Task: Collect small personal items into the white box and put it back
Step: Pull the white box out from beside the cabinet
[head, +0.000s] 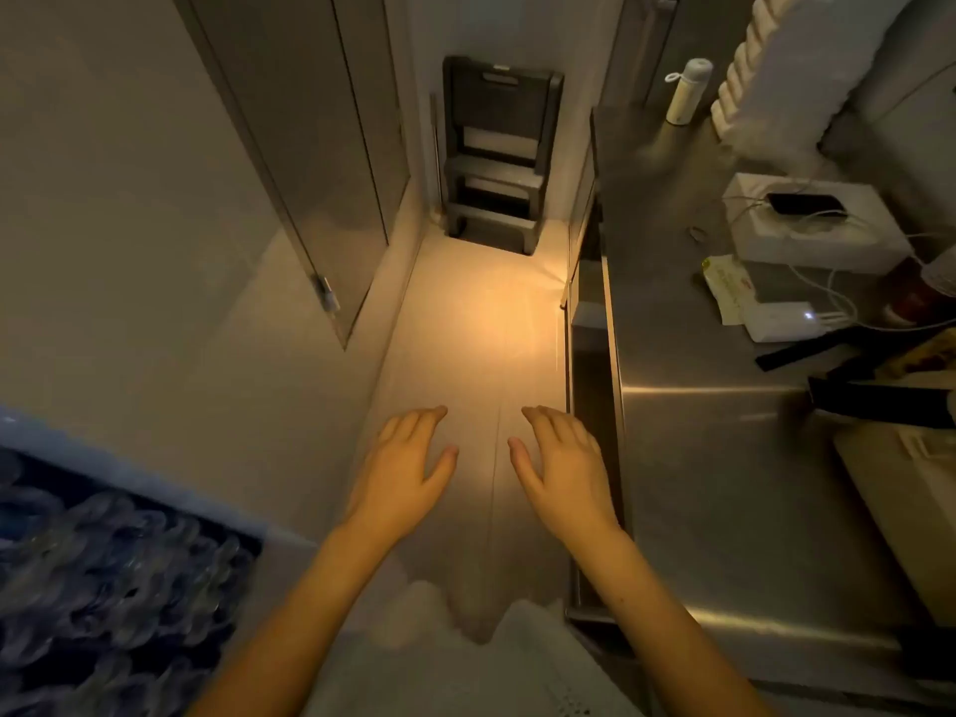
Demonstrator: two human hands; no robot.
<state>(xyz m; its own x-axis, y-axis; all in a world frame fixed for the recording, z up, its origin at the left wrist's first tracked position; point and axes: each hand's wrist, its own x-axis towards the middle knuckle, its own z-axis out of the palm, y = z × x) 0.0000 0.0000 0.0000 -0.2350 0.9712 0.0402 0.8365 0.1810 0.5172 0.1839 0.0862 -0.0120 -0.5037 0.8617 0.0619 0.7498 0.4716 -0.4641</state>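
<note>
Dim, narrow floor runs ahead of you between cabinet doors on the left and a steel counter (pixel 724 458) on the right, with a step stool (pixel 496 152) at the far end. Your left hand (pixel 408 468) and right hand (pixel 564 468) hover side by side over the floor, palms down, fingers spread and relaxed, holding nothing. The white box (pixel 827 240) sits far right on the counter, well apart from both hands, with a phone (pixel 804 203) and cables (pixel 833 297) lying on top. A power bank (pixel 781 320) lies just on its near side. You seem to be at the start, with nothing gathered yet. Next, turn right, reach to the counter, and probably lift the phone off the box first.
</note>
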